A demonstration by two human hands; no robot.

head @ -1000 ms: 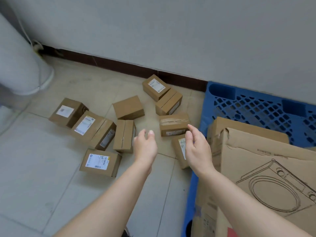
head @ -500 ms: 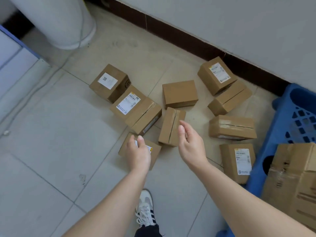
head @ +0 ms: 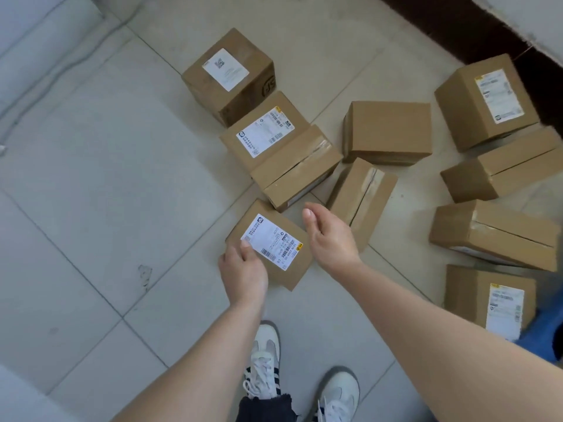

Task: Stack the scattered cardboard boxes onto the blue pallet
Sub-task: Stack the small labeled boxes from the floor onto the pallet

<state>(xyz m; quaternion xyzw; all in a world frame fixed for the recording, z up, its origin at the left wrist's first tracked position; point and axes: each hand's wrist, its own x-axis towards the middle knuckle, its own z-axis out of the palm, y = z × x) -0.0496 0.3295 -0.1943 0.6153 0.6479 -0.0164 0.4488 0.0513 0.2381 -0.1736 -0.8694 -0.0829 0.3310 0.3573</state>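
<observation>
Item: labelled box (head: 274,249), nearest on the floor (head: 91,208). The left hand (head: 243,278) now grips its near-left corner, thumb on label. Spread right hand (head: 330,239) has closed in beside it. Blue pallet (head: 540,341) lies near right; lift likely next.

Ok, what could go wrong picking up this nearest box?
The left hand grips only one corner of the labelled box, while the right hand is not yet on it; lifting now could let it tilt and slip. Its far corner sits close to the taped box, which may get nudged.
</observation>
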